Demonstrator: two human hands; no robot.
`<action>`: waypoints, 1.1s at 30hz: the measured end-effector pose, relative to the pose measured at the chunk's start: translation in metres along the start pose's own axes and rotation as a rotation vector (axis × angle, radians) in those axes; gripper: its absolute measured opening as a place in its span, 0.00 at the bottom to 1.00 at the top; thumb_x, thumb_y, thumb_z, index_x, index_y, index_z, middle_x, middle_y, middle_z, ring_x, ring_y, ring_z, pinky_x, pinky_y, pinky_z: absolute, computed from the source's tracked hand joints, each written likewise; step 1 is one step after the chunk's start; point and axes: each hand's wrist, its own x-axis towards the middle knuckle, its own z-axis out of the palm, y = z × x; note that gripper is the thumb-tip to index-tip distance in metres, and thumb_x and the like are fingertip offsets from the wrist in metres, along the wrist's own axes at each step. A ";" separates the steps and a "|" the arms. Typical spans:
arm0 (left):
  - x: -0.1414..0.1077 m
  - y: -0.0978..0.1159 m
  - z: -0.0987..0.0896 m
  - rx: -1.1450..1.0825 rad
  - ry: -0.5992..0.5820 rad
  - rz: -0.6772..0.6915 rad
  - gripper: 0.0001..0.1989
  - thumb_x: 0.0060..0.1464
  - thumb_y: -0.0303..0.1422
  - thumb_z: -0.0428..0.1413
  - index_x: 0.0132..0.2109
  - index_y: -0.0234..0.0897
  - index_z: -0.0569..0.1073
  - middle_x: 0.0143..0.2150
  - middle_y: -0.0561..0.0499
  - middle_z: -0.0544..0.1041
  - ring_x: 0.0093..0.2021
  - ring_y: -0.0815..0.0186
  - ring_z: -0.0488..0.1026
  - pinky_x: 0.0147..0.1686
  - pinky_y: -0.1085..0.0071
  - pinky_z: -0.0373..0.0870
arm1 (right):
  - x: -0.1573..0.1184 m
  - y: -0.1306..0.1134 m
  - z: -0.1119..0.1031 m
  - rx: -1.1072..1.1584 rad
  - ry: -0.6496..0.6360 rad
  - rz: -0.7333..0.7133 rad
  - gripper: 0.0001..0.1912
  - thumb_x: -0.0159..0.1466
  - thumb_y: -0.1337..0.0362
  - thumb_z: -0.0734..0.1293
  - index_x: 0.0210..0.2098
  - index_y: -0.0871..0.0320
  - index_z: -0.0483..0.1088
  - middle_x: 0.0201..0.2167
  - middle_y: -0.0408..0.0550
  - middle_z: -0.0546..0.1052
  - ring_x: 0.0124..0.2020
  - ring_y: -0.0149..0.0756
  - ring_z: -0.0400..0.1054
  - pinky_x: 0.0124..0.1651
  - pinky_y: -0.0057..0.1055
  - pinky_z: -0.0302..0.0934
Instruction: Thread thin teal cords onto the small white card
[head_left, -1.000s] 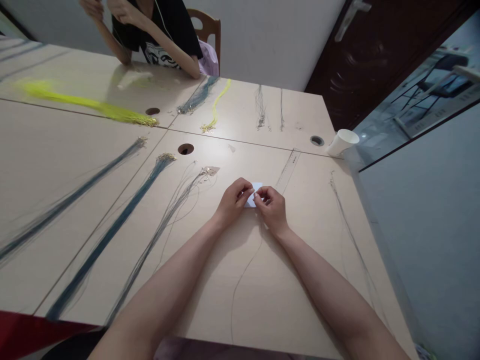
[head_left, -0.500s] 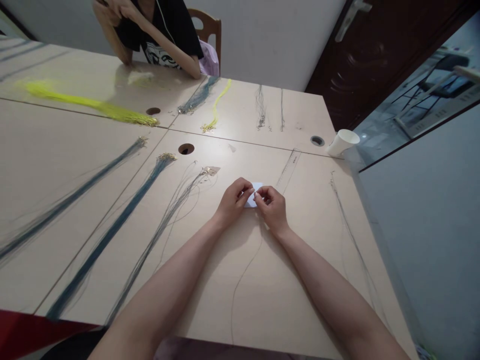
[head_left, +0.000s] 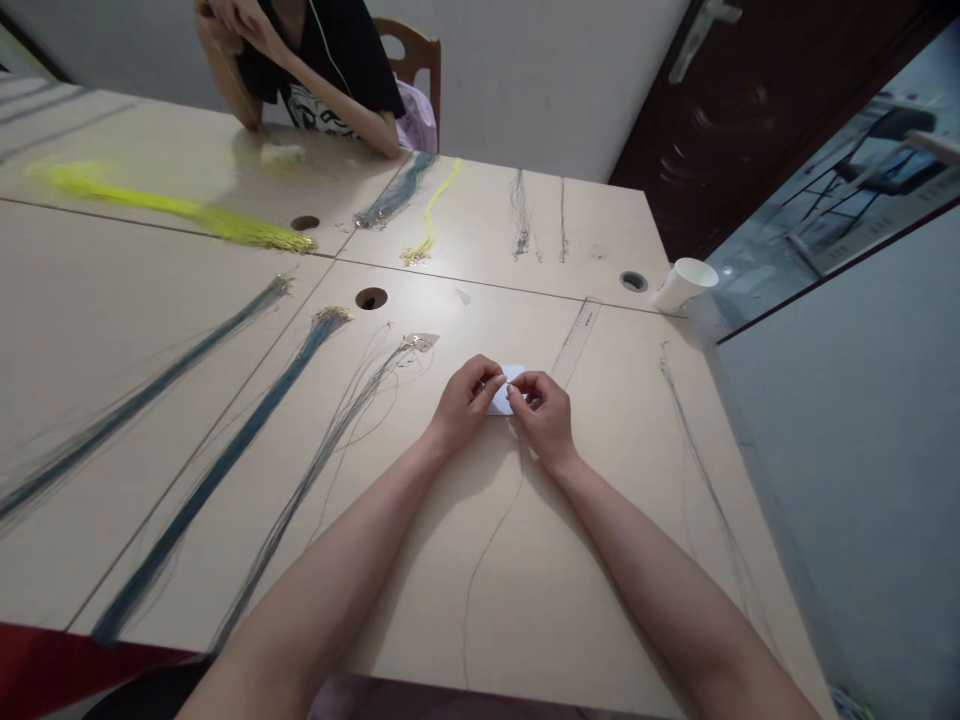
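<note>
My left hand (head_left: 470, 400) and my right hand (head_left: 541, 408) meet fingertip to fingertip above a small white card (head_left: 504, 400) on the table. Both are closed in a pinch. A thin line (head_left: 491, 540) comes out from under my right hand and runs down to the near table edge; its upper end is hidden at my fingers. What sits between the left fingertips is too small to make out. Left of my hands lies a bundle of grey lines (head_left: 341, 425), with small gold-coloured metal pieces (head_left: 420, 342) at its tip.
A clear ruler (head_left: 576, 340) lies beyond my right hand. Blue-green bundles (head_left: 247, 455) and a yellow bundle (head_left: 187, 212) spread leftward. Several thin lines (head_left: 701, 465) lie right. A white cup (head_left: 685, 285) stands tilted-looking at the right edge. Across the table sits a person (head_left: 330, 80).
My hands stay in nearly the same pinch over the card. Across the table, the person's arms have shifted slightly.
</note>
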 end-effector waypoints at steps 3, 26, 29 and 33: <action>0.000 0.000 0.000 0.000 -0.003 0.001 0.08 0.55 0.35 0.49 0.31 0.36 0.64 0.28 0.53 0.65 0.28 0.71 0.59 0.27 0.74 0.58 | 0.000 0.000 0.000 -0.001 0.006 0.000 0.05 0.56 0.63 0.62 0.28 0.58 0.66 0.25 0.43 0.71 0.26 0.31 0.63 0.30 0.28 0.57; 0.000 0.001 0.001 0.008 -0.011 0.030 0.06 0.55 0.32 0.49 0.31 0.35 0.64 0.28 0.54 0.64 0.29 0.71 0.59 0.29 0.73 0.57 | 0.000 0.002 0.001 0.003 -0.009 0.025 0.02 0.56 0.66 0.62 0.28 0.58 0.65 0.24 0.42 0.71 0.25 0.30 0.63 0.29 0.28 0.57; -0.001 0.000 0.001 0.005 -0.010 0.023 0.06 0.55 0.32 0.49 0.31 0.35 0.64 0.29 0.54 0.64 0.29 0.72 0.59 0.29 0.74 0.57 | 0.000 0.003 0.001 0.001 -0.014 0.015 0.03 0.56 0.65 0.62 0.29 0.58 0.66 0.25 0.42 0.71 0.26 0.30 0.63 0.29 0.27 0.57; 0.000 -0.001 0.001 0.002 -0.007 0.015 0.07 0.56 0.33 0.49 0.31 0.35 0.64 0.28 0.53 0.64 0.28 0.72 0.59 0.28 0.74 0.57 | -0.001 0.002 0.001 0.016 -0.023 0.012 0.04 0.57 0.65 0.62 0.29 0.58 0.66 0.25 0.42 0.71 0.26 0.29 0.62 0.29 0.27 0.56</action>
